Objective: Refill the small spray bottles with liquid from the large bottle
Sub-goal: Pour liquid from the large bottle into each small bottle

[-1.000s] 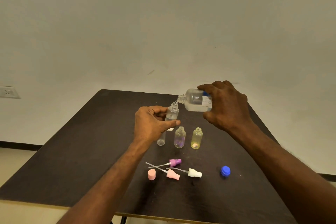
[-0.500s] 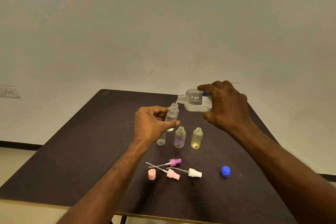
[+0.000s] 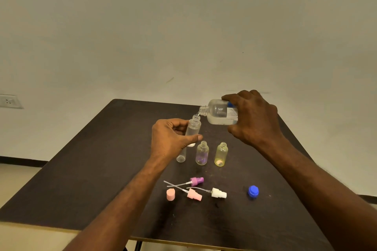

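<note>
Above the worktop (image 3: 85,169), right hand (image 3: 253,120) grips tilted large bottle (image 3: 218,112), label half hidden; liquid streams into clear spray bottle (image 3: 193,128) gripped by left hand (image 3: 171,138).

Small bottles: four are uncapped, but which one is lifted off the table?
The clear bottle gripped in the left hand; the slim clear, purple-tinted and yellow-tinted ones stand on the table.

Two bare hands and forearms — nothing worn on what shows.

The bare left hand (image 3: 171,138) and its long, slim uncovered left forearm (image 3: 122,206) run in from the frame edge at about 7 o'clock; the broader bare right hand (image 3: 255,120) and its thicker uncovered right forearm (image 3: 316,189) come from about 4 o'clock. Skin shows from fingertips to frame edge — knuckle ridges stand out on the right hand's back, and a short pale nail shows on the left thumb.
</note>
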